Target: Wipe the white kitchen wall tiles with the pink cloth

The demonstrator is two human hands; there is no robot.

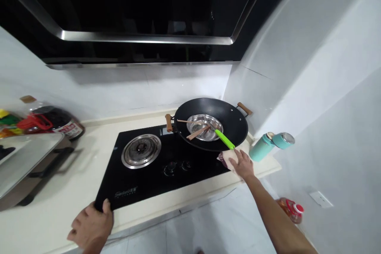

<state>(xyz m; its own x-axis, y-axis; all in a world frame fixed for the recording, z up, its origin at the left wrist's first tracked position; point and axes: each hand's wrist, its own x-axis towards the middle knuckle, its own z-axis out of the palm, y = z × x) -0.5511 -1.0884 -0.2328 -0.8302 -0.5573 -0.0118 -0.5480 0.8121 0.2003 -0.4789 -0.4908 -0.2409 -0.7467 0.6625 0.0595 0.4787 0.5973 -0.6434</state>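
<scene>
My left hand [92, 222] lies at the front left corner of the black gas cooktop [139, 190], fingers apart and thumb by its edge. My right hand [244, 163] rests, fingers spread, on a pale and dark purple item [228, 159], perhaps a cloth or packet, at the cooktop's right front. Just behind it stands a black wok [230, 117] with wooden handles. Inside the wok is a metal bowl [193, 118], holding wooden chopsticks [196, 133] and a utensil with a bright green handle [224, 139].
A turquoise flask [262, 147] with its lid hanging open stands right of my right hand. At left are an electric pan [44, 166] and a dark sauce bottle [59, 121]. The range hood [145, 39] overhangs the back. A red-capped oil jug [293, 210] sits low at right.
</scene>
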